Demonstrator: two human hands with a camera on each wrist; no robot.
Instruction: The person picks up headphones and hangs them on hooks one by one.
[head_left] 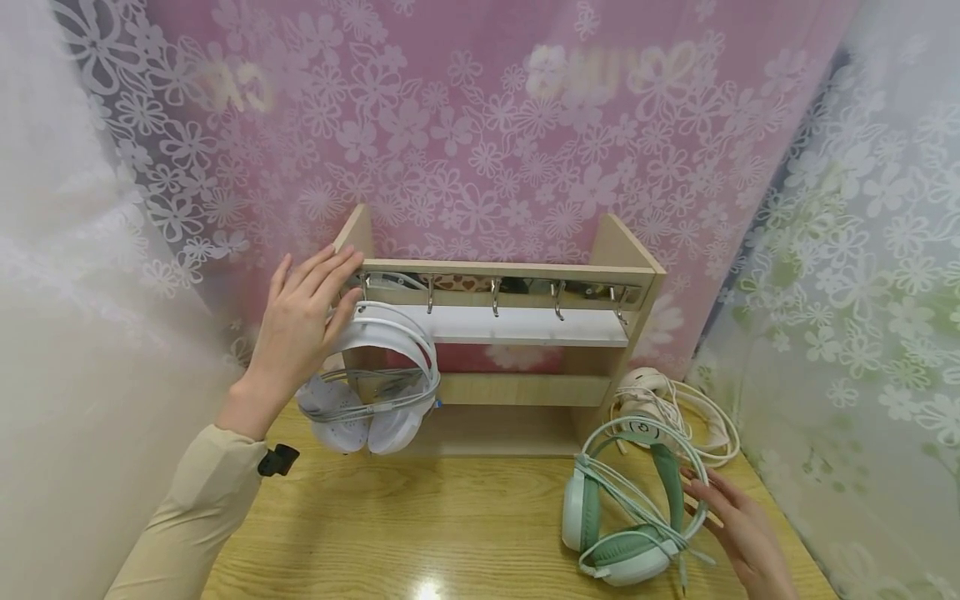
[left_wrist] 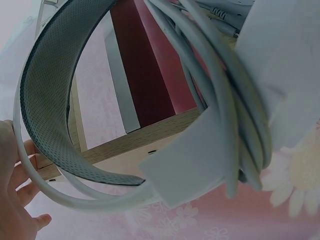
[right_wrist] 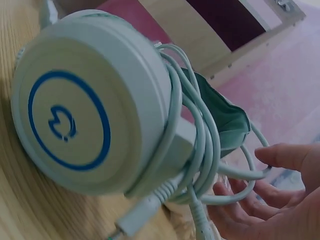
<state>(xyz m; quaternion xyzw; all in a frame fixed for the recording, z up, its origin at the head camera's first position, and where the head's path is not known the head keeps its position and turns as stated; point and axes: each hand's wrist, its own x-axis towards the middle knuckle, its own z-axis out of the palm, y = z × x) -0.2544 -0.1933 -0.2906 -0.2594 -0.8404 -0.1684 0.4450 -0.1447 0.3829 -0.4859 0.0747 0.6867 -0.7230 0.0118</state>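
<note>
White headphones (head_left: 405, 333), their grey cable bundled round the ear cups, hang from the leftmost hook of a small wooden rack (head_left: 487, 389). My left hand (head_left: 300, 317) rests on the rack's top left corner with fingers extended, its thumb beside the white headband. In the left wrist view the left hand (left_wrist: 17, 185) is behind that headband. At the right, pale green headphones (head_left: 633, 554) are on the table, with a cable wound round one ear cup. My right hand (head_left: 738, 525) holds their headband, thumb on one side and fingers on the other.
Cream headphones (head_left: 651, 408) with a loose cable lie beside the rack's right side. Several metal hooks (head_left: 495, 297) line the rack's upper bar. A pink flowered curtain (head_left: 480, 142) hangs behind, and pale sheets (head_left: 862, 292) flank the wooden table (head_left: 420, 525).
</note>
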